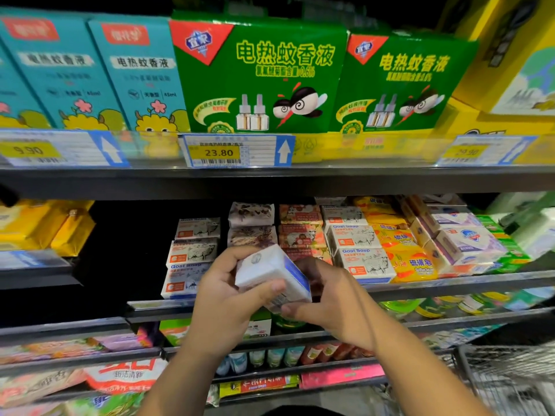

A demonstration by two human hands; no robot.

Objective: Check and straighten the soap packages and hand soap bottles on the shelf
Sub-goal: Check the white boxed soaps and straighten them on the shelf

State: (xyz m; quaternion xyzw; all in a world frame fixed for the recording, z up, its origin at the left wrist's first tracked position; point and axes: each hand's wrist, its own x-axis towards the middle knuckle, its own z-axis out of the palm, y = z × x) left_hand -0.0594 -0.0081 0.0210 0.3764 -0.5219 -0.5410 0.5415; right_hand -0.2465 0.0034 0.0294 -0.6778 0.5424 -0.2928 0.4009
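Boxes and trolley
Two green cardboard mosquito-liquid boxes (261, 76) stand right of two teal cardboard boxes (141, 76); a yellow price label reading 23.80 (235, 151) hangs beneath; a grey wire trolley (507, 376) sits lower right.

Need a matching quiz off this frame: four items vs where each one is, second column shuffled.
1. white-and-blue soap box
2. large green box
3. yellow sulfur soap
4. wire basket

A. top shelf, above the 23.80 tag
B. gripped by the left hand and right hand
C. bottom right of view
D. soap shelf, just right of the Goat Soap stack

Pairs: 1-B, 2-A, 3-D, 4-C
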